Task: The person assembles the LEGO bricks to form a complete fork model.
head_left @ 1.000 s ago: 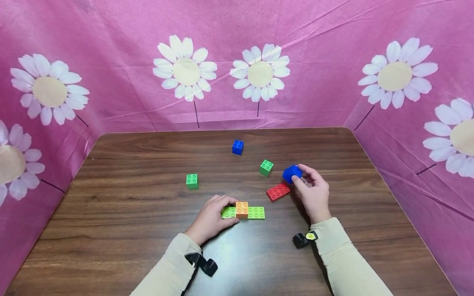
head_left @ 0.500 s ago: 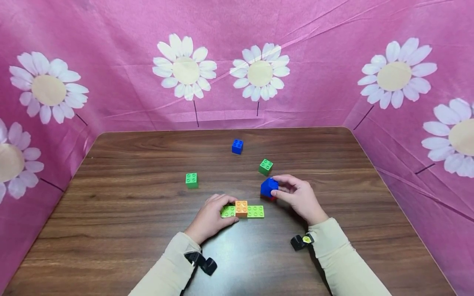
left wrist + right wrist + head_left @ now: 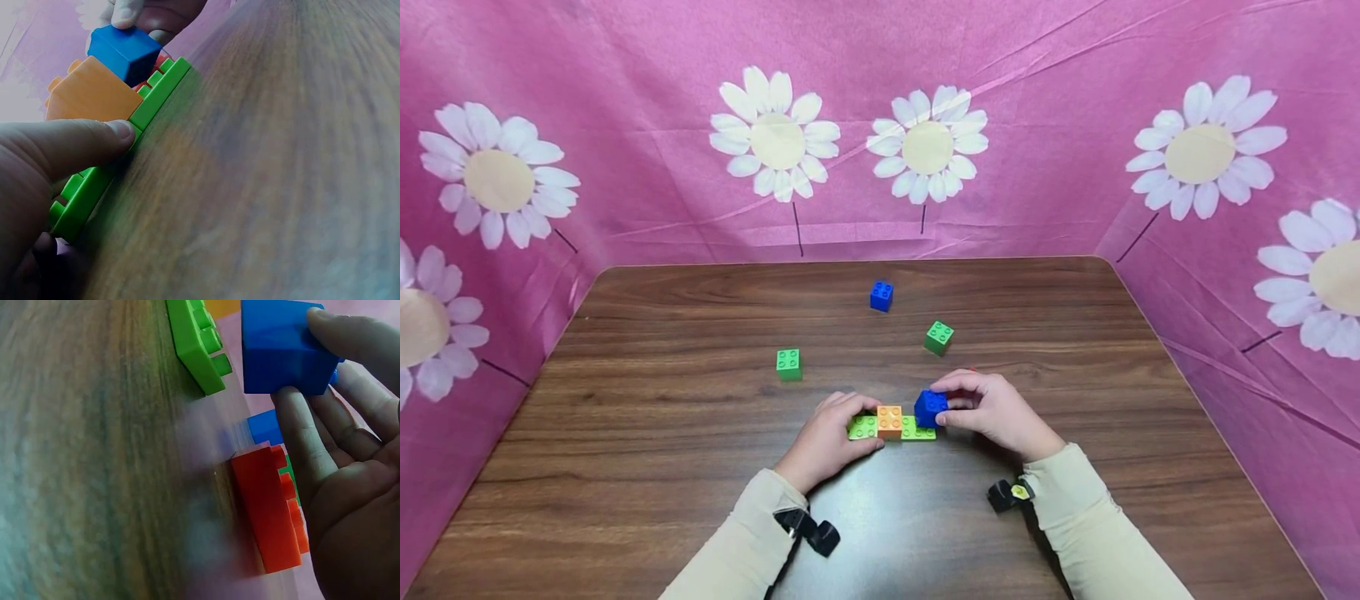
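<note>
The head view shows a pink cloth [image 3: 850, 42] with white daisies behind a brown table [image 3: 625, 500], and two hands at work near its middle. The right hand [image 3: 1000, 412] pinches the blue block between thumb and fingers. The left hand [image 3: 831, 437] grips the left part of the plate, thumb along the near side and fingers at the far side.

The lime plate [image 3: 910, 434] lies flat on the table. The red brick [image 3: 265, 509] is nearly hidden behind the right hand from above; the right wrist view shows it on the table.

The blue block [image 3: 929, 408] has just shifted from over the red brick to above the plate's right end, while the plate stays put. The right wrist view shows a gap between block and studs, so the two seem near but not yet joined; the work appears to be at lining them up.

The orange block [image 3: 889, 422] sits on the plate's middle. Farther back are a left green cube [image 3: 788, 365], a right green cube [image 3: 938, 337] and a blue cube [image 3: 882, 296], all untouched.
</note>
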`<state>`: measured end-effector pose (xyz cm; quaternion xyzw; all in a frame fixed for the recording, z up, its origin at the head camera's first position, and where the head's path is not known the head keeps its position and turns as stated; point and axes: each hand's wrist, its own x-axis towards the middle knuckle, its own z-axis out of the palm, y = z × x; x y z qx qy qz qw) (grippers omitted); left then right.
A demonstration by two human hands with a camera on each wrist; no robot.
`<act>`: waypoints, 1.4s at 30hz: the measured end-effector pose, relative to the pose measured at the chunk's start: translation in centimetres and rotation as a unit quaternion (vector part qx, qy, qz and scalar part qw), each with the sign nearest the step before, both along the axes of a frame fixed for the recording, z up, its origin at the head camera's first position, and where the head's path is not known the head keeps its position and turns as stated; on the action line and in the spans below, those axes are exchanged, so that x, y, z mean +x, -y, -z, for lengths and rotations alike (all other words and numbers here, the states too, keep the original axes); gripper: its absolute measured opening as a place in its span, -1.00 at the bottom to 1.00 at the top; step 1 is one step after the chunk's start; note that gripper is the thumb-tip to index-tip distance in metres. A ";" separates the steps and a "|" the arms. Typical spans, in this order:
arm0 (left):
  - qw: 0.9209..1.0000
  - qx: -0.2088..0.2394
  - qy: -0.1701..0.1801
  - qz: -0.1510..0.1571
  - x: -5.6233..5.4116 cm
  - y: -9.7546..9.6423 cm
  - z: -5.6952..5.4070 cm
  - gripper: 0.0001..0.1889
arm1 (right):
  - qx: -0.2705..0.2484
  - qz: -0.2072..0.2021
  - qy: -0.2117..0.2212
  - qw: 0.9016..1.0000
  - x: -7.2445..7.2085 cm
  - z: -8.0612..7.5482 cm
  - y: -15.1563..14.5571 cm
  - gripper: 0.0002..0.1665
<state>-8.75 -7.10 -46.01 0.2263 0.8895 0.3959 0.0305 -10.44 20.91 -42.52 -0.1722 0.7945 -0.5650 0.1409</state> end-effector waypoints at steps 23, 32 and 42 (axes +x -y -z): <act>1.000 0.004 -0.016 -0.007 0.1 -0.1 -0.3 -0.58 | 0.137 -0.063 -0.091 0.984 0.5 -1.5 1.5 -0.59; 1.000 0.000 0.006 -0.007 0.5 -0.2 0.1 -0.59 | 0.153 -0.064 -0.057 0.985 0.6 -1.1 1.6 -0.57; 1.000 0.001 0.003 -0.003 0.2 0.0 -0.1 -0.57 | 0.135 -0.078 -0.062 0.986 0.5 -1.0 1.1 -0.57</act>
